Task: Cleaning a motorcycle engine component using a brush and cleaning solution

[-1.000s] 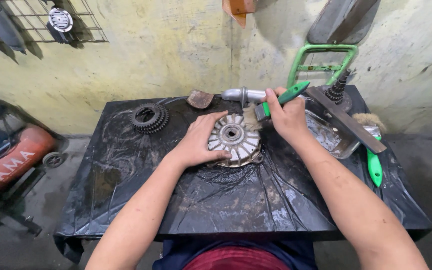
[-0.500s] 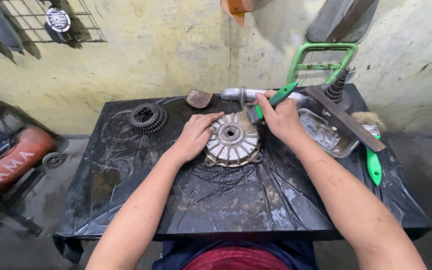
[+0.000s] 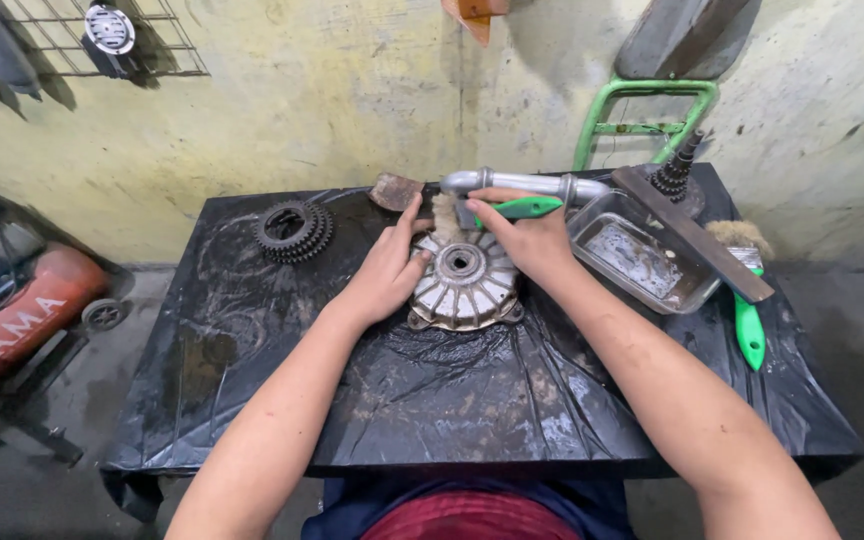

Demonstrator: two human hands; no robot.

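Note:
A round finned metal hub [image 3: 465, 282] lies in the middle of a table covered with black plastic sheet [image 3: 282, 340]. My left hand [image 3: 388, 270] rests flat against the hub's left side, steadying it. My right hand [image 3: 524, 235] grips a green-handled brush [image 3: 523, 208] lying almost level, with its pale bristles [image 3: 444, 212] at the hub's far edge.
A dark gear cluster [image 3: 294, 230] sits at the table's back left. At the right are a metal tray [image 3: 636, 257], a flat metal bar [image 3: 692, 232], a second green-handled brush [image 3: 749, 320], a grey pipe [image 3: 522, 183] and a green frame [image 3: 642, 120]. A red machine [image 3: 12, 310] stands on the floor at left.
The brush has swung from pointing up and right to nearly level, its bristles now at the hub's far edge. My left hand has stayed on the hub's left side.

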